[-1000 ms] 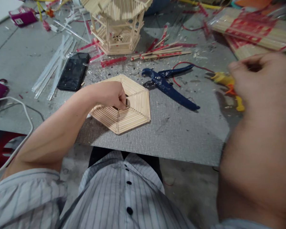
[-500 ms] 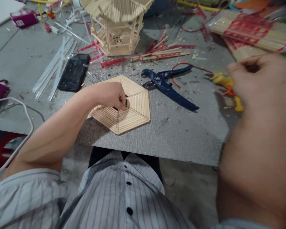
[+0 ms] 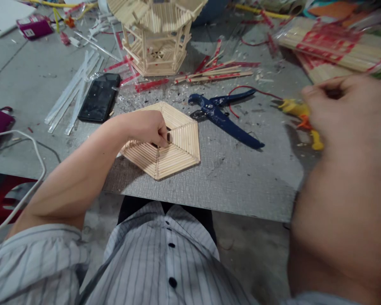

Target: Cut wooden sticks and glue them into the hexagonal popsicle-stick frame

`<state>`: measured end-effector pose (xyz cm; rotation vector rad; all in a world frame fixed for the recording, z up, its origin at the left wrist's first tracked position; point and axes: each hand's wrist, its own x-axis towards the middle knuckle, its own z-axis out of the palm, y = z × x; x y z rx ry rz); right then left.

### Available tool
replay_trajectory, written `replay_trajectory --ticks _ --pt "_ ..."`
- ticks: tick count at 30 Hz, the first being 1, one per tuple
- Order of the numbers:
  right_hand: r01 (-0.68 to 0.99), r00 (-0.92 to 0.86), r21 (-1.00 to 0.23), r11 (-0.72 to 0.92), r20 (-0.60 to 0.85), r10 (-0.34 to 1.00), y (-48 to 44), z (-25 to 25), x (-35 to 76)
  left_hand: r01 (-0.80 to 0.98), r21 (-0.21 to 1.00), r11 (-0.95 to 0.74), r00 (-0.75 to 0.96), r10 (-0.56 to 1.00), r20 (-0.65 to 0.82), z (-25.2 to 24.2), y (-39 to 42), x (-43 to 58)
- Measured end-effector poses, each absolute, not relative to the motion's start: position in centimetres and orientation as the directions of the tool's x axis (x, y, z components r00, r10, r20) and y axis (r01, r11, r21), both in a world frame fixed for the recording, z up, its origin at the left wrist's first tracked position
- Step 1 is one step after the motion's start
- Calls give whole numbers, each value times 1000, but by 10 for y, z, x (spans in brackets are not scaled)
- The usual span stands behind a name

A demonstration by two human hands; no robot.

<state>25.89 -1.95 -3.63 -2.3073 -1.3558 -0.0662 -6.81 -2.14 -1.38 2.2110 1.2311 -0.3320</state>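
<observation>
A hexagonal panel of thin wooden sticks (image 3: 180, 144) lies flat near the table's front edge, with a dark opening at its middle. My left hand (image 3: 152, 127) is closed at that opening, fingertips pinched at its rim; whatever they hold is too small to make out. Raised at the right, my right hand (image 3: 343, 101) has thumb and fingers pressed together, and any small thing between them is hidden. Beside and partly behind it lies a yellow and orange object (image 3: 301, 114). Blue cutting pliers (image 3: 225, 118) rest between the panel and my right hand.
A hexagonal stick pavilion (image 3: 155, 51) stands at the back. Left of it lie a black phone (image 3: 99, 97) and clear glue sticks (image 3: 73, 91). Loose chopsticks (image 3: 219, 74) and red wrappers are behind the pliers. Packed chopsticks (image 3: 333, 44) lie at the back right. A white cable (image 3: 34, 146) crosses the left.
</observation>
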Motion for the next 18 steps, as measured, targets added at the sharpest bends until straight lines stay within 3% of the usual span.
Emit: replay_trajectory --ticks 18 --pt "854 481 -385 -351 327 813 -18 -39 262 841 383 -382 534 697 -478 -11 -22 -69"
